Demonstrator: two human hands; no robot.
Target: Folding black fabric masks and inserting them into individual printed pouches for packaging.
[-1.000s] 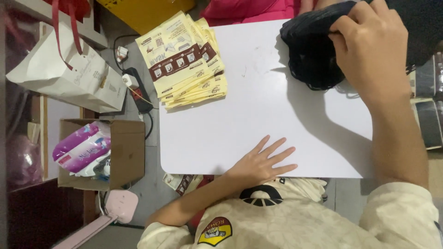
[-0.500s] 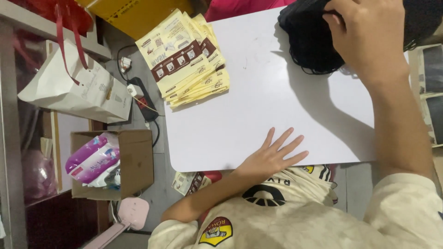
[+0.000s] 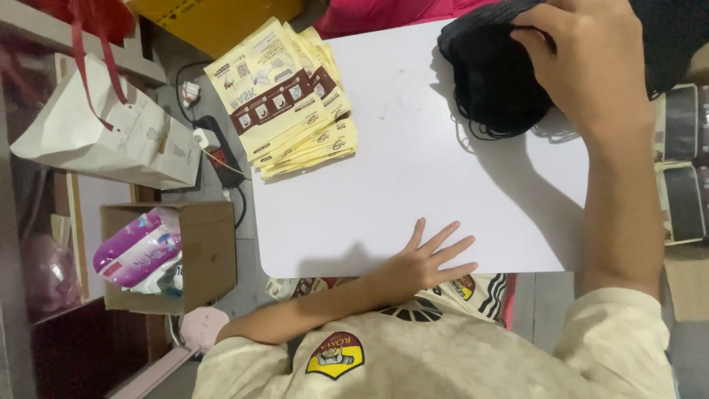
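While left hand [image 3: 417, 267] rests—right hand [image 3: 591, 66] grips black bundle [image 3: 491, 74].

Right hand shifting on the black bundle

The right hand [image 3: 591, 66] is sliding further over the black bundle [image 3: 491, 74], now covering more of its top, while the left hand [image 3: 421, 262] is spreading its fingers wider.

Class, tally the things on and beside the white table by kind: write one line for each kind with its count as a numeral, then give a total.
Stack of yellow packets: 1
Black pile of stringy items under the right hand: 1
White paper bag: 1
Cardboard box: 1
Purple pack in the box: 1
Total: 5
The left hand lies flat on the white table.
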